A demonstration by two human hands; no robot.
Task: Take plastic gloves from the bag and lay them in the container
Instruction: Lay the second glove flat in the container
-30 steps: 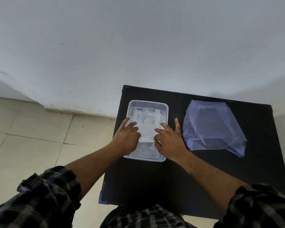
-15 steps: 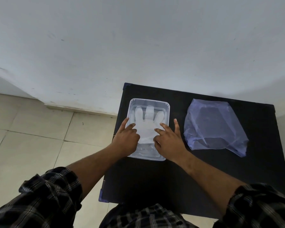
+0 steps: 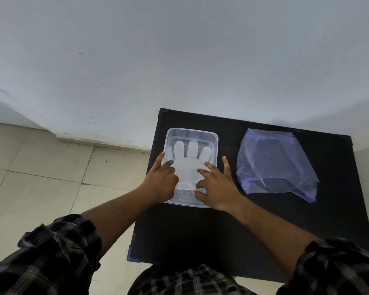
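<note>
A clear plastic container (image 3: 215,139) sits on the left half of a black table (image 3: 254,226). A see-through plastic glove (image 3: 190,167) lies flat inside it, fingers pointing away from me. My left hand (image 3: 161,180) rests on the container's left side with fingertips on the glove. My right hand (image 3: 216,185) is spread over the container's near right corner, fingertips on the glove's palm and cuff. The bluish plastic bag (image 3: 275,165) lies flat to the right, apart from both hands.
The table stands against a white wall (image 3: 179,60). Tiled floor (image 3: 41,177) lies to the left. My checked sleeves (image 3: 51,256) fill the bottom corners.
The glove was bunched in the container a second ago and now lies spread flat with its fingers showing. Both hands have slid back a little toward me.
</note>
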